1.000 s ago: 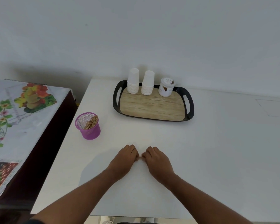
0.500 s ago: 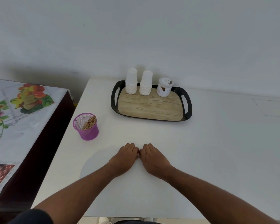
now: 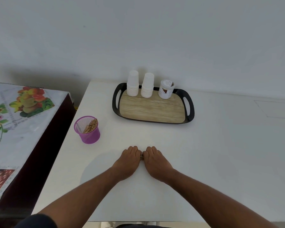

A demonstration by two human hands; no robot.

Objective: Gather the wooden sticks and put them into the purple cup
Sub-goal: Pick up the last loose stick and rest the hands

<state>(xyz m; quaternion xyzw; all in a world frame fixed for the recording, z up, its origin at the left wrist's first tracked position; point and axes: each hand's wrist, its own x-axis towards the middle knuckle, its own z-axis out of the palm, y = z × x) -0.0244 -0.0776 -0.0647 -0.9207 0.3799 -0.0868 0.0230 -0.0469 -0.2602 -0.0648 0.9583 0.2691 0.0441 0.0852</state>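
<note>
Resting knuckles-up on the white desk (image 3: 220,153), the left hand (image 3: 127,159) and the right hand (image 3: 156,160) sit side by side, fingers curled under and index knuckles nearly touching. Both forearms angle inward from the bottom edge. In the narrow gap between the two hands a sliver of something thin and pale-brown shows (image 3: 142,157) — it looks like a wooden stick, and each grip seems to pinch one end, though the fingertips are hidden and I cannot tell for sure. One purple cup (image 3: 89,135) of mesh stands to the left of the hands, well apart, with a bundle of wooden sticks (image 3: 91,125) leaning inside it. Farther back lies one black-rimmed tray (image 3: 190,111) carrying two stacks of white cups (image 3: 133,84) and one lidded tub (image 3: 166,89) — three items in a row.
</note>
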